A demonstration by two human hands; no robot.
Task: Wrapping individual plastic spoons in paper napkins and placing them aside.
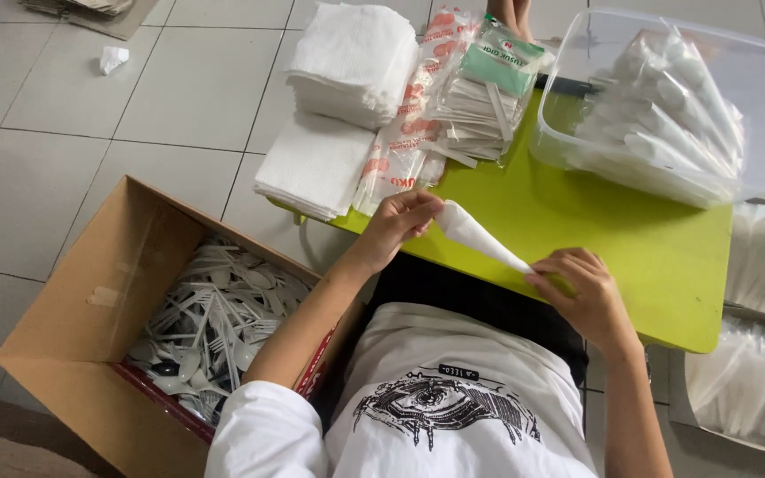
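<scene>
Over the near edge of a low lime-green table, both my hands hold one white napkin-wrapped bundle. My left hand pinches its wider upper end. My right hand grips its narrow lower end. The bundle slants down from left to right between them. What is inside the wrap is hidden.
A cardboard box of white plastic spoons and forks stands on the tiled floor at my left. On the table lie stacks of white napkins, packets of toothpicks and sleeves, and a clear tub of wrapped sets. More wrapped sets lie at the right.
</scene>
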